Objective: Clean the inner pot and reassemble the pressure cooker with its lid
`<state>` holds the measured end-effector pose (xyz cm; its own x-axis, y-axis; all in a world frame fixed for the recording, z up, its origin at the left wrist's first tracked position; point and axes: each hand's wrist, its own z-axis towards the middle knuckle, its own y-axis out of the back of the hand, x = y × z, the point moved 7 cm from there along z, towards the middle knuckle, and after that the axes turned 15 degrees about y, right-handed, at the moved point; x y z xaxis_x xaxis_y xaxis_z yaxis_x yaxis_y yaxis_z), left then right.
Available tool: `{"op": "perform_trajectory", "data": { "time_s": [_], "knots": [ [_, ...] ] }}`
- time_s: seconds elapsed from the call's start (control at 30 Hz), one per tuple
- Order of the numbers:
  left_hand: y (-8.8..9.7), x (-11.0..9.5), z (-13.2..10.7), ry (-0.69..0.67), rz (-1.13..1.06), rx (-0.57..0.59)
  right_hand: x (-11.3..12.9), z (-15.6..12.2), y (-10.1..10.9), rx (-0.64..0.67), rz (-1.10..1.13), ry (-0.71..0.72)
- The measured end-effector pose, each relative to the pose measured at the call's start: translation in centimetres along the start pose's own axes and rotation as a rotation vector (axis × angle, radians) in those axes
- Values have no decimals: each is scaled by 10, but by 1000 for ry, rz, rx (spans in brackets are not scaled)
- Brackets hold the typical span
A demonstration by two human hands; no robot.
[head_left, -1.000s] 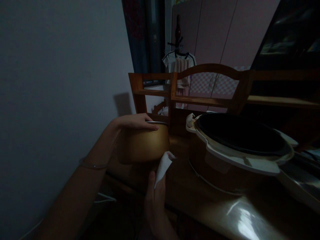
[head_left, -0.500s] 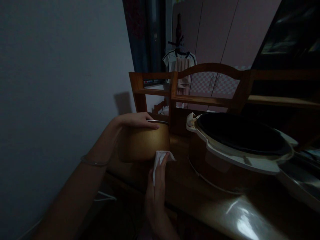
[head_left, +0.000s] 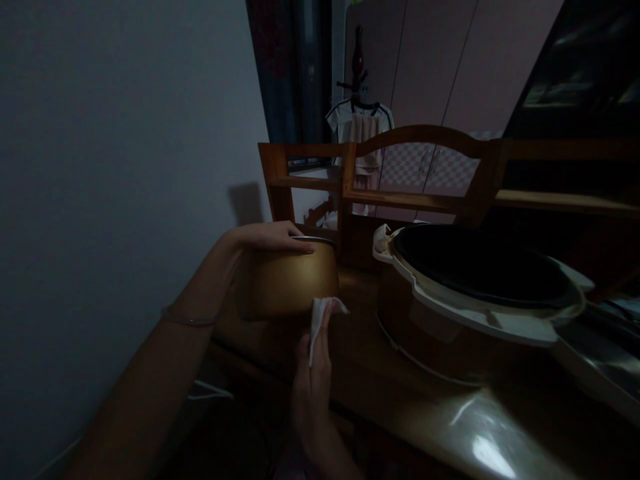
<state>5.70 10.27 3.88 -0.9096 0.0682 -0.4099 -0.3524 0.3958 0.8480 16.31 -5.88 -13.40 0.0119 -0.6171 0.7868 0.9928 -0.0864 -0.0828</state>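
Observation:
A gold-coloured inner pot (head_left: 287, 283) is held over the left end of the table by my left hand (head_left: 273, 238). Its fingers are closed over the metal rim, with the thumb side along the outer wall. My right hand (head_left: 314, 377) comes up from below, fingers stretched, with a white tissue (head_left: 318, 320) held at them. The tissue is at the pot's lower right side; whether it presses on the wall is hard to tell in the dim light. Right of both hands stands a rice cooker body (head_left: 430, 327) with its dark round opening facing up.
The wooden table (head_left: 415, 420) has a wooden shelf rack (head_left: 410, 198) along its back. The cooker's lid (head_left: 600, 360) lies out at the right. A wall (head_left: 125, 167) is close on the left, and a white cable (head_left: 210, 392) hangs below the table edge.
The pot and my left hand have risen very slightly. My right hand's tissue has shifted a little up, and its loose corner has folded more. The cooker body has stayed put.

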Motion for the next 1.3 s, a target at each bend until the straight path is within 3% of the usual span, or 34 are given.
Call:
{"op": "perform_trajectory", "data": {
  "time_s": [0.5, 0.73, 0.93, 1.07, 1.2, 1.3],
  "knots": [
    [1, 3, -6, 6, -44, 4, -2, -10, -12, 64, -97, 50],
    [2, 0, -6, 19, -24, 2, 14, -6, -23, 255, -328, 381],
    [3, -2, -4, 3, -2, -5, 24, -5, -32, 481, -388, 505],
    [2, -2, -4, -14, -7, 0, 26, -4, -33, 608, -391, 484],
    [2, 0, -7, 10, -21, -17, 9, -17, -31, 707, -355, 478],
    [0, 0, -10, 13, -35, 13, -15, -28, -20, 628, -307, 353]
  ]
}}
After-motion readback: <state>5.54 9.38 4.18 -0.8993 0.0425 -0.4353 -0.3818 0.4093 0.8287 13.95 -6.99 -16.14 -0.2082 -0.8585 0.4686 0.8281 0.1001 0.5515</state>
